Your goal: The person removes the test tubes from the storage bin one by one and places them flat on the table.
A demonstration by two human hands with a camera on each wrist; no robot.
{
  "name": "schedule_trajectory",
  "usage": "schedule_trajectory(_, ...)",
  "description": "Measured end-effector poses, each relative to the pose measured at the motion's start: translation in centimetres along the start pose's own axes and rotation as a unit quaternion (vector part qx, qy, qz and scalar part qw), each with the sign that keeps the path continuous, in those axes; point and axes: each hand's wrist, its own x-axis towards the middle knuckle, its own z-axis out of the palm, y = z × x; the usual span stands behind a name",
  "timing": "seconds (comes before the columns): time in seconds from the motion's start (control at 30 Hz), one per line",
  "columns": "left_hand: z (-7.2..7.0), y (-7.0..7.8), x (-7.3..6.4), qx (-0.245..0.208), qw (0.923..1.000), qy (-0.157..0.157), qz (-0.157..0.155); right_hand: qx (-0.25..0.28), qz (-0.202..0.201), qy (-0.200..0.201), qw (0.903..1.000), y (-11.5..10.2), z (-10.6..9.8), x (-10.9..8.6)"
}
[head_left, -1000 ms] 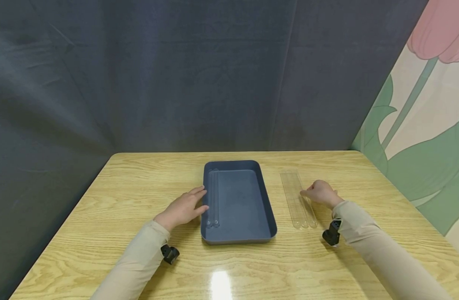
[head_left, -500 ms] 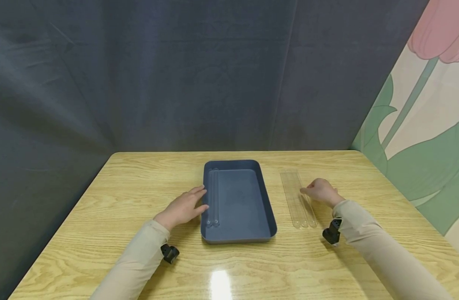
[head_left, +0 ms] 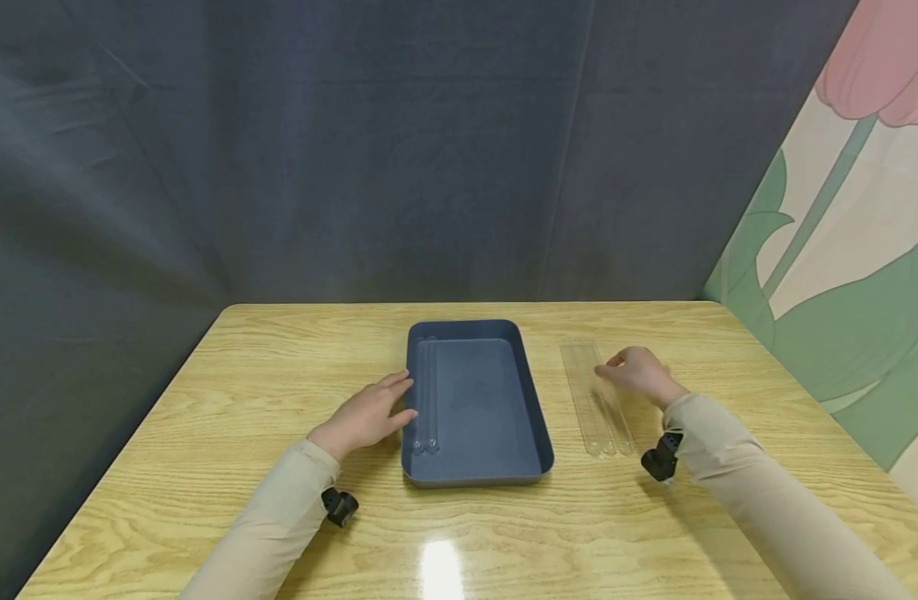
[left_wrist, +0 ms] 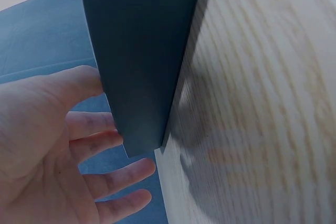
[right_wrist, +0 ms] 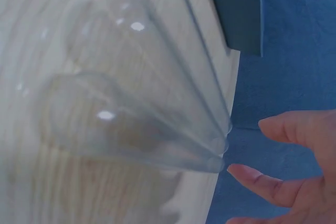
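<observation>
A dark blue tray [head_left: 485,408] lies on the table, with two clear test tubes [head_left: 432,392] side by side along its inner left wall. My left hand [head_left: 363,417] touches the tray's left rim, fingers spread and loosely bent; in the left wrist view, thumb and fingers are at the tray wall [left_wrist: 139,66]. To the right of the tray lie several more clear test tubes [head_left: 590,408], round ends toward me. Over their right side hovers my right hand [head_left: 639,375]. In the right wrist view its thumb and index finger stand apart near the tubes' far ends, holding nothing.
The wooden table [head_left: 271,358] meets a dark curtain [head_left: 399,167] at its back edge. A wall with a painted tulip [head_left: 871,67] stands at the right. Black wrist cameras [head_left: 661,457] sit on both sleeves.
My right hand has shifted slightly away from me and to the left, with its thumb and index finger a little further apart. The left hand, tray and tubes look unchanged.
</observation>
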Motion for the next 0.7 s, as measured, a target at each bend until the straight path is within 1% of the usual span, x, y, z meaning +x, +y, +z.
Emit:
schedule_trajectory(0.37, 0.0, 0.0, 0.0, 0.003, 1.0, 0.002, 0.001, -0.007, -0.009, -0.004, 0.9999, -1.4, 0.2, 0.3)
schedule_trajectory(0.7, 0.1, -0.1, 0.0, 0.003, 1.0, 0.004, 0.005, 0.0, -0.031, 0.012, 0.9994, -3.2, 0.2, 0.3)
